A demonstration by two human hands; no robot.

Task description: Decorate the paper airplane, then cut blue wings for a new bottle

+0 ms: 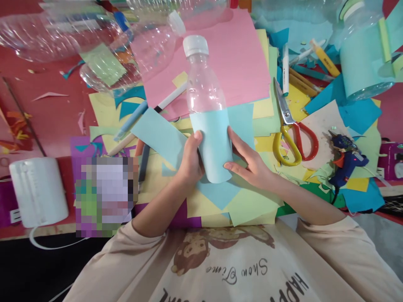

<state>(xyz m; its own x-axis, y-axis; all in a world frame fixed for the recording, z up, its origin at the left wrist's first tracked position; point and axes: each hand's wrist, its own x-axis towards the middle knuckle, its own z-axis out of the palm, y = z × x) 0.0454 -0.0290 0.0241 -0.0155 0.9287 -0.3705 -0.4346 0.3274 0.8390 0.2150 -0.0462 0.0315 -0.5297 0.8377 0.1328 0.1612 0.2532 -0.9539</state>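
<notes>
A clear plastic bottle (206, 84) with a white cap stands out in the middle of the view, tilted slightly with its cap away from me. Light blue paper (214, 147) wraps its lower half. My left hand (191, 159) grips the bottle's left side, thumb on the paper. On the right side, my right hand (248, 161) presses its thumb and fingers against the wrapped part. A loose strip of light blue paper (160, 136) lies by my left hand. Below the bottle are overlapping sheets of blue and yellow paper.
Scissors (288, 126) with red and yellow handles lie right of the bottle, near a blue glue gun (349, 163). Another paper-wrapped bottle (362, 63) is at the far right. Bare clear bottles (151, 50) lie behind. A pink sheet (239, 54), markers and a white case (39, 191) surround them.
</notes>
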